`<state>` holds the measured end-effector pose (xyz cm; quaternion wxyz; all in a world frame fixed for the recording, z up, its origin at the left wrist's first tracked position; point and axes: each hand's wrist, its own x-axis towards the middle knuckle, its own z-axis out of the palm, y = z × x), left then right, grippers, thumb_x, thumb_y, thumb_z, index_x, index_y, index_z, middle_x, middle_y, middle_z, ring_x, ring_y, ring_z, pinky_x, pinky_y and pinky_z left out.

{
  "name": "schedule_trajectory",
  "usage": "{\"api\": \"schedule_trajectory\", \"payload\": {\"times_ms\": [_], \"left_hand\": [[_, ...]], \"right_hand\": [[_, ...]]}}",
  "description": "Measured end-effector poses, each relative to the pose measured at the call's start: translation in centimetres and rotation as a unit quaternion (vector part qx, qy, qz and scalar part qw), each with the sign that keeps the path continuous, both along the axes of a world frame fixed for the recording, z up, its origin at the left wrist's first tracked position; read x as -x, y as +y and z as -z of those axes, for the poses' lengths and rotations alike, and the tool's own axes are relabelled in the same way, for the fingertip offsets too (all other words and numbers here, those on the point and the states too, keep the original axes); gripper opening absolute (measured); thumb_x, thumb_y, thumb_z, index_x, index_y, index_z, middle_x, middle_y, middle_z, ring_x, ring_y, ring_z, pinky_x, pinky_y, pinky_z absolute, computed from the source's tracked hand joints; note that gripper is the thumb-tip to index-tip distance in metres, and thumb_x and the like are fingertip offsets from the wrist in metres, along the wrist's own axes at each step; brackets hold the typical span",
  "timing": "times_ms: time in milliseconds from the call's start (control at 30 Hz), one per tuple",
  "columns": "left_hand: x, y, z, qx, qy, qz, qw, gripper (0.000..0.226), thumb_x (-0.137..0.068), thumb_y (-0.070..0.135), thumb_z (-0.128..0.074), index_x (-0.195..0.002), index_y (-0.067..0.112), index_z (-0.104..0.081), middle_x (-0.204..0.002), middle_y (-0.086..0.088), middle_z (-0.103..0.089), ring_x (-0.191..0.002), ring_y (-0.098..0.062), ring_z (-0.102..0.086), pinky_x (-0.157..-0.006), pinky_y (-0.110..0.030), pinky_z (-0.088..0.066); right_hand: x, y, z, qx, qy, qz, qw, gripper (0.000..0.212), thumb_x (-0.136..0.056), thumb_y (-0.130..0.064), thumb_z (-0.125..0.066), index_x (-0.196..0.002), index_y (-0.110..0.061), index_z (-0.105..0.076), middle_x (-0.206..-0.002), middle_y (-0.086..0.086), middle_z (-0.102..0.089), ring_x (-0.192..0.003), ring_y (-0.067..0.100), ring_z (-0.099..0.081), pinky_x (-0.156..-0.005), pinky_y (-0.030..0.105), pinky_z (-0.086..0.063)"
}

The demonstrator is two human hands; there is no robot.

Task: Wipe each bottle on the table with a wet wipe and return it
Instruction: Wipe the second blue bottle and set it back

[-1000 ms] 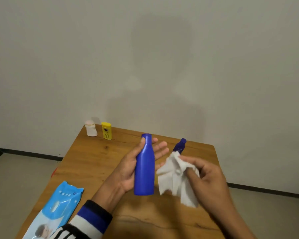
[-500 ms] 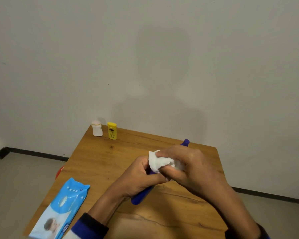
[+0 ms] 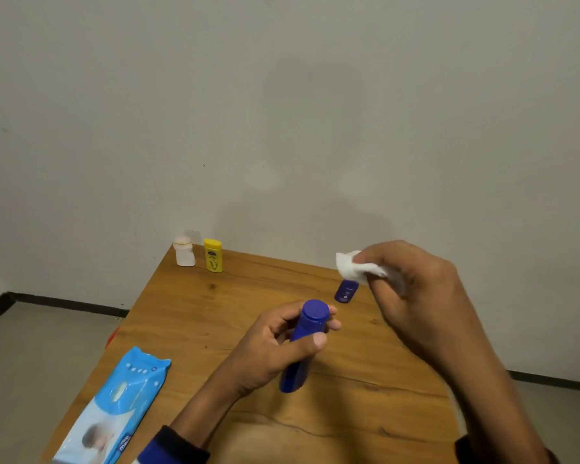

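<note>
My left hand [image 3: 272, 349] grips a tall blue bottle [image 3: 302, 349] above the wooden table [image 3: 195, 316], its cap end tilted up toward me. My right hand [image 3: 412, 296] is lifted to the right of it and pinches a crumpled white wet wipe [image 3: 359, 267], clear of the blue bottle. A small dark blue bottle [image 3: 346, 292] stands on the table just below the wipe, partly hidden by it. At the far left corner stand a small white bottle [image 3: 184, 252] and a yellow bottle [image 3: 213, 255].
A light blue pack of wet wipes [image 3: 114, 406] lies at the table's near left edge. Something red [image 3: 112, 336] shows just past the left edge. A pale wall rises right behind the table, with grey floor on both sides.
My right hand has pulled the wipe off the blue bottle and risen to the right. The bottle has turned its cap end toward me in my left hand.
</note>
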<state>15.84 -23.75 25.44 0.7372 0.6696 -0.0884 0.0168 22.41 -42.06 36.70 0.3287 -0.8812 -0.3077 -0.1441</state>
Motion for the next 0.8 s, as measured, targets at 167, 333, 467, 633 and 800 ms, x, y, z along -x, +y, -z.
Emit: {"api": "schedule_trajectory", "payload": {"times_ms": [167,333,467,633,800], "left_hand": [[-0.5,-0.2,0.2,0.010,-0.008,-0.069,0.998,0.020,-0.079,0.008,-0.064,-0.097,0.013,-0.067,-0.081,-0.027,-0.065,-0.070,-0.027,-0.063,-0.058,-0.037,-0.051],[-0.3,-0.8,0.1,0.029,-0.032,-0.025,0.999,0.031,-0.088,0.015,-0.070,-0.118,0.017,-0.069,-0.087,-0.009,-0.070,-0.070,-0.021,-0.061,-0.052,-0.034,-0.051],[-0.3,-1.4,0.4,0.029,-0.008,-0.062,0.998,0.035,-0.085,0.032,-0.072,-0.120,0.032,-0.068,-0.116,-0.002,-0.072,-0.112,-0.023,-0.067,-0.096,-0.035,-0.056],[-0.6,-2.7,0.2,-0.001,-0.003,-0.008,1.000,0.033,-0.087,0.030,-0.072,-0.119,0.022,-0.069,-0.109,-0.007,-0.074,-0.106,-0.020,-0.068,-0.090,-0.027,-0.052],[-1.2,-2.6,0.9,-0.021,-0.010,-0.033,0.999,0.011,-0.081,0.017,-0.066,-0.087,0.008,-0.067,-0.069,-0.030,-0.061,-0.060,-0.043,-0.058,-0.055,-0.049,-0.049]], "right_hand": [[4.9,3.6,3.0,0.136,-0.044,-0.138,0.980,0.043,-0.072,0.002,-0.070,-0.113,-0.010,-0.073,-0.134,0.008,-0.064,-0.131,0.029,-0.054,-0.103,0.041,-0.050],[4.3,-0.6,3.8,-0.027,0.036,-0.159,0.986,0.033,-0.079,0.006,-0.054,-0.093,-0.012,-0.077,-0.124,0.001,-0.071,-0.123,0.012,-0.062,-0.101,0.036,-0.053],[2.2,-4.2,1.8,-0.089,0.049,-0.095,0.990,0.029,-0.080,-0.010,-0.044,-0.068,-0.020,-0.068,-0.077,-0.009,-0.074,-0.079,0.008,-0.073,-0.056,0.034,-0.057],[1.9,-2.8,1.1,-0.084,-0.059,-0.089,0.991,0.040,-0.076,0.001,-0.044,-0.099,-0.008,-0.076,-0.114,-0.003,-0.072,-0.118,0.014,-0.064,-0.099,0.033,-0.052],[3.1,-1.2,4.2,0.077,0.045,-0.186,0.979,0.062,-0.081,0.003,-0.049,-0.140,-0.016,-0.056,-0.151,-0.004,-0.046,-0.148,0.021,-0.030,-0.117,0.042,-0.034]]}}
